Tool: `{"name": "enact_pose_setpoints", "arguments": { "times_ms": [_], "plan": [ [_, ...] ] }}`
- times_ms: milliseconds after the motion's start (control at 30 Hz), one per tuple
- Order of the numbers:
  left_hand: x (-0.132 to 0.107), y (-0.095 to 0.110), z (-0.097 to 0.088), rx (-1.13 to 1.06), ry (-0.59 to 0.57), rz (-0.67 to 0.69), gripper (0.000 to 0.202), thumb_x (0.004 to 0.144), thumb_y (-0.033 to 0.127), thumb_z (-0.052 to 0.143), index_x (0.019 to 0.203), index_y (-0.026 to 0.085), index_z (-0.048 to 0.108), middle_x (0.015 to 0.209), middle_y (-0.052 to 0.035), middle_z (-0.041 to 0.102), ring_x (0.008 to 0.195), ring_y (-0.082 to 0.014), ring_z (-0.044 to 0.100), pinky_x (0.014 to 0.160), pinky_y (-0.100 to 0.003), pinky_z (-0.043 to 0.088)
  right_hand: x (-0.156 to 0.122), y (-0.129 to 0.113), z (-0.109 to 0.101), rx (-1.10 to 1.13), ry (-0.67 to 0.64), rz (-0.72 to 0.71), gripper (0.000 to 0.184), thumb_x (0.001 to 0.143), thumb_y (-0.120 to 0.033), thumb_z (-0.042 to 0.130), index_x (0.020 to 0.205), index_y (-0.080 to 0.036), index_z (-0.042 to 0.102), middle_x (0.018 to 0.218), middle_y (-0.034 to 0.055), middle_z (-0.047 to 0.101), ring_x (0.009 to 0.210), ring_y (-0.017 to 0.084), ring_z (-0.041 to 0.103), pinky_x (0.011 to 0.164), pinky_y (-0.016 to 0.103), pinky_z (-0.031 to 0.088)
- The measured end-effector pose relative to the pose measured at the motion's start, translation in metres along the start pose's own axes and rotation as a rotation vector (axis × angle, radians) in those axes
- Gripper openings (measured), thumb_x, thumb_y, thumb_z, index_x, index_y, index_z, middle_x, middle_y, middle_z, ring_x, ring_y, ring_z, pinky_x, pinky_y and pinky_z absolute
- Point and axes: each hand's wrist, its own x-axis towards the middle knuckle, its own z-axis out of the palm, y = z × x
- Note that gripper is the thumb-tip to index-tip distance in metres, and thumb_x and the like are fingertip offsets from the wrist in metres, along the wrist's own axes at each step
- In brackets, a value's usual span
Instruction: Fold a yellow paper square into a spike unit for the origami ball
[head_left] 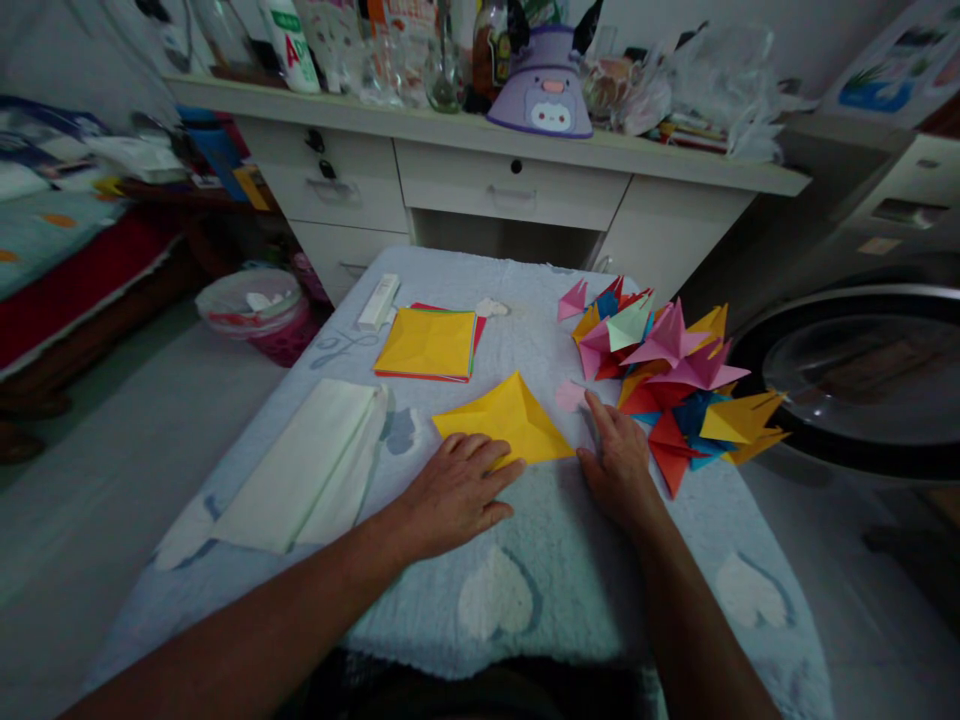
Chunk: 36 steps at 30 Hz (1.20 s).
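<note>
A yellow paper sheet [508, 417], folded into a triangle, lies on the pale blue towel-covered table [540, 560]. My left hand [455, 492] lies flat with spread fingers, its fingertips pressing the sheet's lower left edge. My right hand [618, 458] rests flat at the sheet's right corner, fingers stretched out and together. A stack of coloured square papers [428, 343] with a yellow one on top sits behind the sheet. To the right is a pile of folded coloured paper pieces [671, 375], close to my right hand.
A folded white cloth [307, 470] lies at the table's left. A white tube-like object [377, 301] sits near the paper stack. Behind stands a white desk with drawers [510, 185] crowded with bottles. A pink bin [255, 310] stands on the floor at left; a round machine door [862, 370] at right.
</note>
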Motion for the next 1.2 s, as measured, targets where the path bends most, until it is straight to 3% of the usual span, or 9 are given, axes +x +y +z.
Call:
{"name": "enact_pose_setpoints", "arguments": {
  "times_ms": [100, 233, 333, 600, 933, 1200],
  "plan": [
    [0.001, 0.000, 0.000, -0.010, 0.011, -0.001, 0.048, 0.088, 0.041, 0.060, 0.134, 0.029, 0.048, 0.133, -0.0049, 0.052, 0.119, -0.0266, 0.044, 0.099, -0.043, 0.033, -0.001, -0.016, -0.006, 0.162, 0.154, -0.090, 0.045, 0.085, -0.017, 0.044, 0.130, -0.021, 0.053, 0.120, 0.0129, 0.056, 0.114, 0.030, 0.049, 0.098, 0.051, 0.039],
    [0.003, 0.003, -0.001, -0.019, 0.019, -0.008, 0.046, 0.087, 0.039, 0.062, 0.131, 0.029, 0.050, 0.127, -0.0044, 0.054, 0.116, -0.0255, 0.045, 0.097, -0.042, 0.035, -0.005, -0.038, -0.001, 0.462, -0.048, -0.379, 0.033, 0.088, -0.010, 0.039, 0.104, -0.023, 0.064, 0.097, 0.0073, 0.064, 0.097, 0.021, 0.058, 0.086, 0.038, 0.048],
    [0.004, 0.004, -0.002, -0.013, 0.013, -0.012, 0.044, 0.087, 0.039, 0.062, 0.128, 0.028, 0.051, 0.123, -0.0043, 0.055, 0.113, -0.0250, 0.046, 0.096, -0.041, 0.035, -0.006, -0.044, 0.008, 0.440, -0.136, -0.398, 0.034, 0.085, -0.006, 0.040, 0.100, -0.021, 0.066, 0.096, 0.0076, 0.065, 0.094, 0.021, 0.057, 0.084, 0.037, 0.048],
    [-0.002, 0.003, -0.001, 0.027, 0.020, -0.014, 0.040, 0.089, 0.037, 0.060, 0.126, 0.024, 0.052, 0.118, -0.0053, 0.057, 0.113, -0.0241, 0.047, 0.097, -0.040, 0.035, -0.006, -0.043, 0.008, 0.243, -0.250, -0.441, 0.028, 0.088, -0.013, 0.048, 0.103, -0.021, 0.070, 0.100, 0.0082, 0.061, 0.093, 0.021, 0.053, 0.083, 0.038, 0.044],
    [-0.036, 0.008, -0.002, 0.090, 0.005, -0.093, 0.039, 0.094, 0.036, 0.053, 0.128, 0.018, 0.048, 0.121, -0.0079, 0.058, 0.112, -0.0240, 0.050, 0.096, -0.040, 0.038, -0.007, -0.040, 0.006, 0.182, -0.281, -0.476, 0.027, 0.090, -0.022, 0.050, 0.111, -0.022, 0.068, 0.106, 0.0091, 0.057, 0.097, 0.023, 0.052, 0.086, 0.041, 0.043],
    [-0.048, 0.007, -0.003, 0.126, 0.012, -0.151, 0.038, 0.092, 0.037, 0.055, 0.124, 0.017, 0.051, 0.120, -0.0081, 0.060, 0.110, -0.0259, 0.050, 0.094, -0.041, 0.040, -0.012, -0.049, -0.004, 0.077, -0.321, -0.516, 0.035, 0.092, -0.042, 0.052, 0.122, -0.027, 0.065, 0.117, 0.0130, 0.055, 0.105, 0.028, 0.050, 0.091, 0.048, 0.042]
  ]
}}
